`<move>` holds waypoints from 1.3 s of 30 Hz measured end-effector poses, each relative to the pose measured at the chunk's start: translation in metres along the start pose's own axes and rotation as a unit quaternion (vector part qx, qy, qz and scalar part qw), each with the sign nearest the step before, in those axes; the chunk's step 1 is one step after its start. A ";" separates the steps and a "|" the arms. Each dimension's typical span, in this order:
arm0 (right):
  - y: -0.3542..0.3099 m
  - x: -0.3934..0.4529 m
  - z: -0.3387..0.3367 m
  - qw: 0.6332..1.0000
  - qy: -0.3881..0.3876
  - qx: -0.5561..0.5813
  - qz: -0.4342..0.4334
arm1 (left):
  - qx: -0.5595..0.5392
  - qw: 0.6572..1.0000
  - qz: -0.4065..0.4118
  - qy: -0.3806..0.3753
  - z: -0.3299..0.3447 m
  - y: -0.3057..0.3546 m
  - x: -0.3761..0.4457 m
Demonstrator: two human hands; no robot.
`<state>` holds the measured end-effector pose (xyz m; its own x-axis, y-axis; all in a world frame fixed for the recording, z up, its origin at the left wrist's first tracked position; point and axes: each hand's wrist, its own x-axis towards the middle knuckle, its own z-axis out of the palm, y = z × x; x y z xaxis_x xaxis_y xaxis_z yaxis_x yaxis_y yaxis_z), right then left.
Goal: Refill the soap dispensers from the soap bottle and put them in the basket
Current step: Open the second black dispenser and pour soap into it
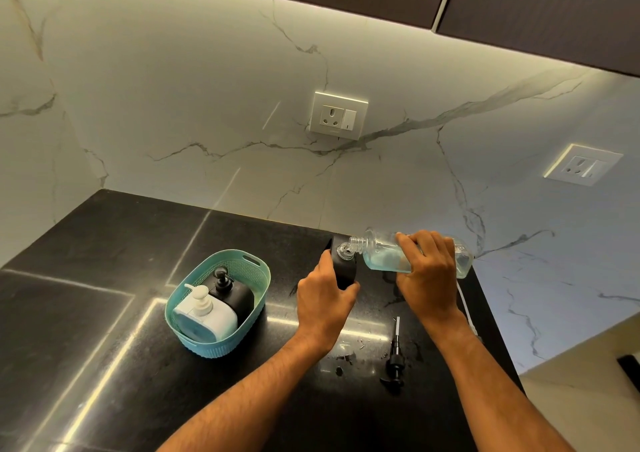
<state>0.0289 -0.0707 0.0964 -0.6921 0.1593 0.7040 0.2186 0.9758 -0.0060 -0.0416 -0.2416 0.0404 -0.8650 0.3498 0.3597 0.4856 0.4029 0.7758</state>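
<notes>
Soap bottle point(415, 255) gripped tilted by right hand point(427, 271), mouth over dispenser point(344, 266) neck; dispenser clasped steady by left hand point(323, 301) for pouring.

Home kitchen. A black stone counter point(104, 261) is meeting a marble-look backsplash point(173, 87) holding two wall sockets point(338, 116) point(583, 164); dark upper cabinets point(519, 8) are hanging overhead, a light strip glowing beneath them.
</notes>
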 end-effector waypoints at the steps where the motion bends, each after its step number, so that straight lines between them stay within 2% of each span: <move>1: 0.000 0.001 0.000 1.000 0.000 0.000 0.000 | -0.001 1.000 0.000 0.001 0.000 0.000 0.000; 39: 0.007 0.008 0.007 1.000 0.002 0.000 -0.013 | 0.004 1.000 0.000 0.006 0.003 0.000 0.008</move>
<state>0.0203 -0.0619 0.0971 -0.6940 0.1342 0.7073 0.2008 0.9796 0.0112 -0.0478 -0.2362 0.0418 -0.8668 0.3401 0.3647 0.4857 0.4095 0.7723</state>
